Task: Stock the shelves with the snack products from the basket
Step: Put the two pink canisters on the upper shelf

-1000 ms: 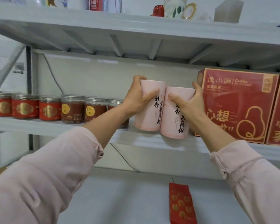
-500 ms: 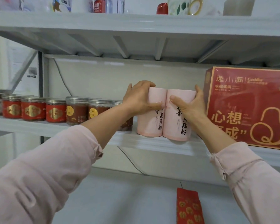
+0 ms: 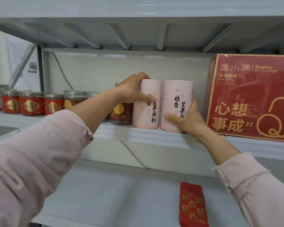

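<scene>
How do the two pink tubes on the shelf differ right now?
The left pink tube is gripped near its top by the left hand; the right pink tube is gripped low down by the right hand. The left pink tube stands next to a clear jar; the right pink tube is nearer the red box. Both stand upright on the shelf and carry similar black lettering.

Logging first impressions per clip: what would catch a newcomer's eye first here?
Two upright pink canisters at the front edge of the middle shelf: the left hand grips the left pink canister near its top, the right hand grips the right pink canister low down. A large red gift box stands to their right, and a red pouch lies on the shelf below.
</scene>
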